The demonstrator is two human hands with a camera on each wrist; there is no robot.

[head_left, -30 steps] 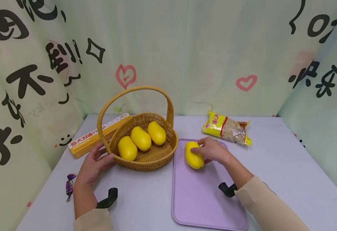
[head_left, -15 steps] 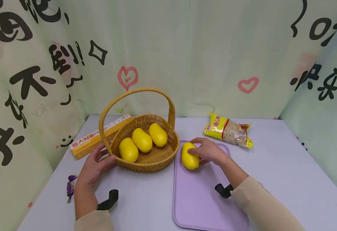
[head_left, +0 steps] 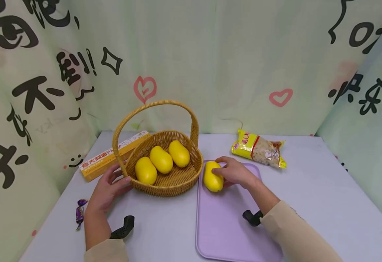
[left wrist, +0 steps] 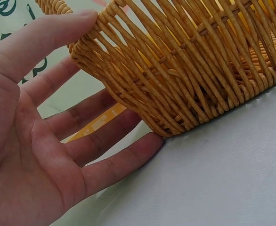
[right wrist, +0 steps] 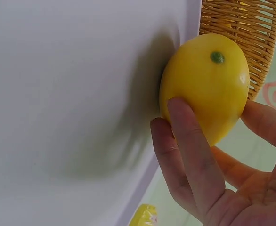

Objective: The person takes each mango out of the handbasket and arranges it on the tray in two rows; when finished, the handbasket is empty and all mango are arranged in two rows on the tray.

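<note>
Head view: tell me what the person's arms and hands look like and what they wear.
The left hand and right hand are bare, with no glove or ring visible on the fingers. The left sleeve and right sleeve are beige and end on the forearms. A bent black piece juts out beside the left cuff, and another beside the right.

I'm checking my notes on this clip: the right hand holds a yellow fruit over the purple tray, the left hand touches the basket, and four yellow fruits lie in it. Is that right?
Not quite: three yellow fruits, not four, lie in the basket; the head view shows them. The rest of your note stands.
</note>
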